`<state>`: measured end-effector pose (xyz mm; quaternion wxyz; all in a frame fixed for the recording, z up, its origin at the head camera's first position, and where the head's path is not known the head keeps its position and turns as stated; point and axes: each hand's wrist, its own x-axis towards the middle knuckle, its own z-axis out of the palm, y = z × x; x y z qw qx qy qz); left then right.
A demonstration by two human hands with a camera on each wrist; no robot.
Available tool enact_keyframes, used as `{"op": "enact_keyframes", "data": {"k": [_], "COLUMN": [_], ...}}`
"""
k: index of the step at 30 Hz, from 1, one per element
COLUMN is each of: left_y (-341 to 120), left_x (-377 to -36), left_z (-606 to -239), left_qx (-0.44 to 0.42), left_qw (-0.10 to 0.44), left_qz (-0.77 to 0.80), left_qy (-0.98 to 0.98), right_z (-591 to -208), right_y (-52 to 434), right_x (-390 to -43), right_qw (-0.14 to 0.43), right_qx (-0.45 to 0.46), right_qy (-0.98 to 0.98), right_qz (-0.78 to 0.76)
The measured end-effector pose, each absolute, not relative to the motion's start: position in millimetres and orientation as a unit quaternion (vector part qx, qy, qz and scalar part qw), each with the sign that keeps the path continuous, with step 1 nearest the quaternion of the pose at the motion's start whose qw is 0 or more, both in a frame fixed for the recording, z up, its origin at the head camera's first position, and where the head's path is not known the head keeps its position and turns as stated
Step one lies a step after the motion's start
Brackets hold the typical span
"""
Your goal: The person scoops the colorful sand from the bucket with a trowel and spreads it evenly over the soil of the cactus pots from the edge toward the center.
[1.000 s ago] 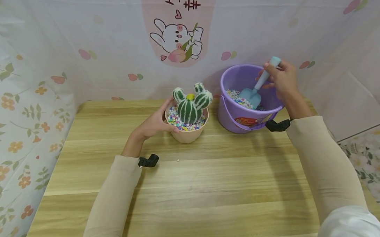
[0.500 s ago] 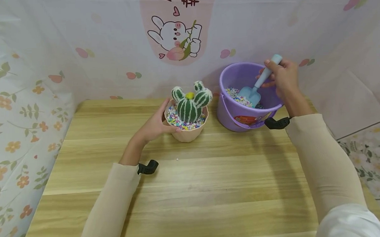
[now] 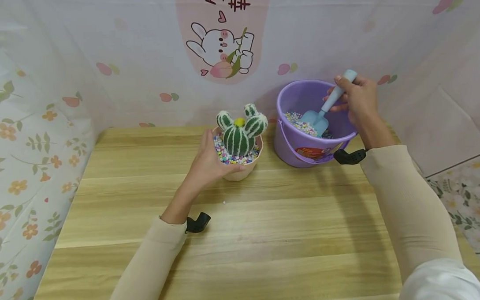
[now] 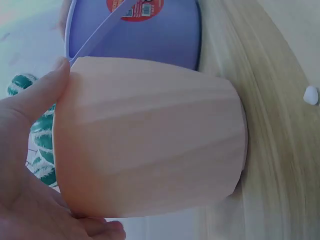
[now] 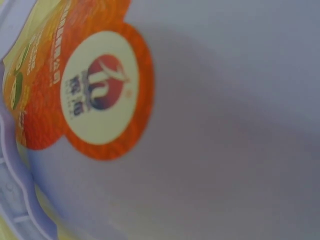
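My left hand (image 3: 206,166) grips a peach-coloured flower pot (image 3: 237,174) from its left side. In the left wrist view, the thumb and fingers span the rim of the pot (image 4: 150,135), which touches the table. A green and white knitted cactus (image 3: 239,140) with a yellow flower stands in it, among small multicoloured pebbles (image 3: 222,154). At the right, my right hand (image 3: 361,99) holds the handle of a light blue toy trowel (image 3: 334,98). Its blade is down inside a purple bucket (image 3: 291,150), against more pebbles (image 3: 302,125).
The wooden table (image 3: 259,237) ends at a floral cloth (image 3: 27,188) on the left and a printed curtain (image 3: 141,60) behind. One small white pebble (image 3: 224,202) lies in front of the pot. The bucket's handle (image 3: 288,141) hangs down its front side.
My left hand has shifted round the pot towards its front, the thumb now reaching further right along the rim. The right hand, trowel and bucket have hardly moved.
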<state>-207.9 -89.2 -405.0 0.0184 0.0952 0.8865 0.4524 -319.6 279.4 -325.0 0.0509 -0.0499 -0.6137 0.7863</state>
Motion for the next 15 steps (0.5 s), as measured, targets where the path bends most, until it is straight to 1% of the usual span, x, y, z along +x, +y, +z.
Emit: {"op": "enact_keyframes", "data": {"k": [7,15], "left_y": [-90,-101], "left_x": [-209,-219], "left_z": [-407,-412], "left_qx": [0.083,0.111], "left_qw": [0.027,0.055], "left_qz": [0.464,0.502], "left_qy": [0.881,0.856], "right_z": [-325,-324], "right_y": [280,282], "right_x": [-320,-320], "right_qw": [0.046,0.029], "right_qx": [-0.057,-0.073], "right_qy": [-0.606,-0.583], "right_qz": [0.792,0.808]}}
